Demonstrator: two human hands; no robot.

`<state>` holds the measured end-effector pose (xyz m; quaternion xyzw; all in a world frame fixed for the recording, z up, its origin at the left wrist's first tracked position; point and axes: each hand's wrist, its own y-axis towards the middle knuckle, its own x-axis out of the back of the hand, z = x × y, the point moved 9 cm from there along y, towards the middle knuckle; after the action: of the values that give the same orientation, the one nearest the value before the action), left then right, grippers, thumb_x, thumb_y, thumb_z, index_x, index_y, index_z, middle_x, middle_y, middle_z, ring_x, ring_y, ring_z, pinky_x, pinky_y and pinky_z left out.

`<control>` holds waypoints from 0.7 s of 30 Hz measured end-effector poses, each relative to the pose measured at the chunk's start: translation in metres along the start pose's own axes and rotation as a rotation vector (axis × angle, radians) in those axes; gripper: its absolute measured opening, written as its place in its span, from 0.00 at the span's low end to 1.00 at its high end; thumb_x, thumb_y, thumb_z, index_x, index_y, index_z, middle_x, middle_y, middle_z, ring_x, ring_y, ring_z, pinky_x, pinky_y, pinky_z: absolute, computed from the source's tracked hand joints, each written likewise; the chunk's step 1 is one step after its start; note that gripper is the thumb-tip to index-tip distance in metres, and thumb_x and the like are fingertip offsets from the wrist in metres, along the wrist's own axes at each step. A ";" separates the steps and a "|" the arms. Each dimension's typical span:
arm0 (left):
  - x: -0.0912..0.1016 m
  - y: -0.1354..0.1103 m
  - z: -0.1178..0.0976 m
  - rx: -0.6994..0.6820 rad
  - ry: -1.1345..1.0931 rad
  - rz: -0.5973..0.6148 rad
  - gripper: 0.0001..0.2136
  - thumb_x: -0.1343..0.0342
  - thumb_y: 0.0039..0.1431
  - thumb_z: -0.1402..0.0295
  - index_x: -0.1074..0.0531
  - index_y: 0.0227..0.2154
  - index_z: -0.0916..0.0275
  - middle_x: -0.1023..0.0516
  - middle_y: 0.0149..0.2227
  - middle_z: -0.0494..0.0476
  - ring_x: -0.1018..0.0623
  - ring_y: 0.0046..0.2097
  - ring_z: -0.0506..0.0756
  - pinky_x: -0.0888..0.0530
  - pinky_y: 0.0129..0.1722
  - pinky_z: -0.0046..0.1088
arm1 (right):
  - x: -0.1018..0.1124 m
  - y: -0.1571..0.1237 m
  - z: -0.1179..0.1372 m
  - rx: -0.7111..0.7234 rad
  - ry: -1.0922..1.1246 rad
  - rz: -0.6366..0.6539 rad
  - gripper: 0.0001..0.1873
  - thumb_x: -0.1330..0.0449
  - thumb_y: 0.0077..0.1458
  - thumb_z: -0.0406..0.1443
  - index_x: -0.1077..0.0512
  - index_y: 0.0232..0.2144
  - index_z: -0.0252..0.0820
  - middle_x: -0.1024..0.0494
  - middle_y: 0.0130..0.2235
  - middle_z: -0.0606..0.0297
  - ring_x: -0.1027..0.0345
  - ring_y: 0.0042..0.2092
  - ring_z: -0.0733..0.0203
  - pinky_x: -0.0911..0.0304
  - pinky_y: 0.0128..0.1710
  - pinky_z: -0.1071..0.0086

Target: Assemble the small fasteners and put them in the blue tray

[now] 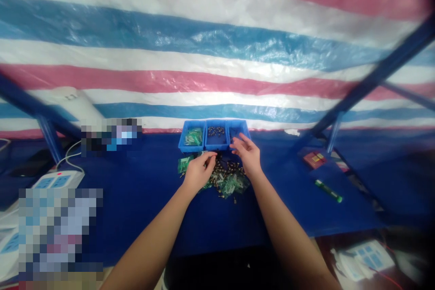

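Note:
My left hand [199, 172] hovers over a heap of small dark metal parts and clear green plastic pieces [226, 180] on the blue table; its fingers are pinched together, and whether something small is between them is too blurred to tell. My right hand [247, 154] reaches forward with fingers spread, just in front of the rightmost of three blue bins [238, 125]. The left bin [192, 138] holds green plastic pieces, the middle bin [215, 133] holds small dark parts. The right bin's contents are unclear.
A white power strip [57, 180] with cables lies at the left. A green pen-like item [328, 190] and a small red box [315, 159] lie at the right. Blue metal frame bars [370, 84] slant on both sides. A striped tarp hangs behind.

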<state>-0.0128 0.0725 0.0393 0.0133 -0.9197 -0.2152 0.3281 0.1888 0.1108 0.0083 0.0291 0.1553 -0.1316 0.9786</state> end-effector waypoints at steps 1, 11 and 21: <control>0.000 0.000 0.000 0.004 -0.002 0.003 0.11 0.48 0.64 0.64 0.23 0.43 0.57 0.23 0.27 0.49 0.27 0.24 0.48 0.32 0.27 0.23 | -0.002 -0.001 0.005 0.041 -0.019 0.019 0.33 0.32 0.46 0.43 0.31 0.55 0.43 0.22 0.49 0.55 0.23 0.37 0.58 0.27 0.33 0.65; -0.001 0.001 0.000 0.001 0.018 0.013 0.11 0.49 0.64 0.63 0.23 0.42 0.57 0.21 0.30 0.50 0.25 0.26 0.49 0.30 0.29 0.23 | -0.042 -0.025 0.010 0.495 -0.924 0.383 0.12 0.42 0.56 0.32 0.22 0.42 0.43 0.20 0.41 0.60 0.29 0.43 0.55 0.33 0.48 0.60; -0.004 0.000 -0.001 0.009 0.023 0.031 0.11 0.49 0.64 0.63 0.23 0.43 0.57 0.20 0.31 0.50 0.25 0.26 0.49 0.29 0.29 0.23 | -0.046 -0.025 -0.011 0.474 -1.184 0.430 0.05 0.39 0.54 0.33 0.22 0.32 0.41 0.24 0.37 0.58 0.33 0.44 0.54 0.37 0.49 0.62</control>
<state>-0.0090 0.0725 0.0381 0.0030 -0.9168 -0.2061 0.3420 0.1367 0.0991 0.0113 0.1964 -0.4497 0.0419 0.8703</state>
